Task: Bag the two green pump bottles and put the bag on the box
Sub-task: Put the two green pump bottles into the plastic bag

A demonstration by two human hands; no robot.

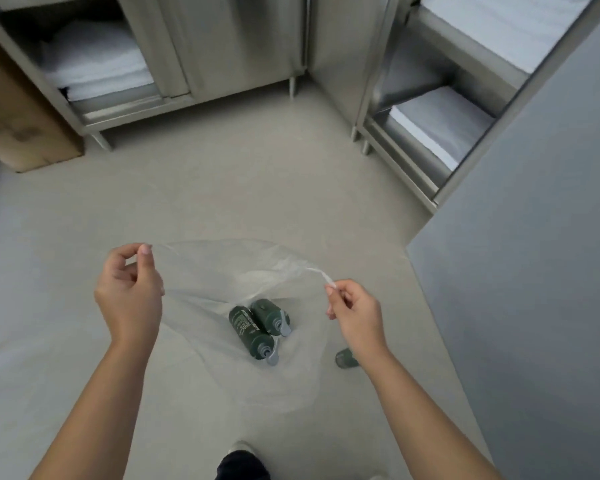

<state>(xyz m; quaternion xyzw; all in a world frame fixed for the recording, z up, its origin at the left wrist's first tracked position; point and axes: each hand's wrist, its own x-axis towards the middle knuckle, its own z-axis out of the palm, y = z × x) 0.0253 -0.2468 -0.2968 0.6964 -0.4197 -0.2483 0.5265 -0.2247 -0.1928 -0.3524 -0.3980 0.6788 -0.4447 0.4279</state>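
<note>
A clear plastic bag (222, 271) hangs open between my hands above the floor. My left hand (130, 292) pinches the bag's rim at its left side. My right hand (355, 313) pinches the twisted rim at the right. Two dark green pump bottles lie side by side low inside the bag: one (252, 332) nearer me, the other (269, 315) behind it, grey pump heads pointing toward me. A brown cardboard box (18, 126) stands at the far left against the cabinet.
A third green bottle (346, 358) lies on the floor, partly hidden under my right wrist. Steel cabinets (229, 46) with folded white linen line the back and right. A grey wall (534, 271) closes the right side. My shoe (243, 462) shows at the bottom.
</note>
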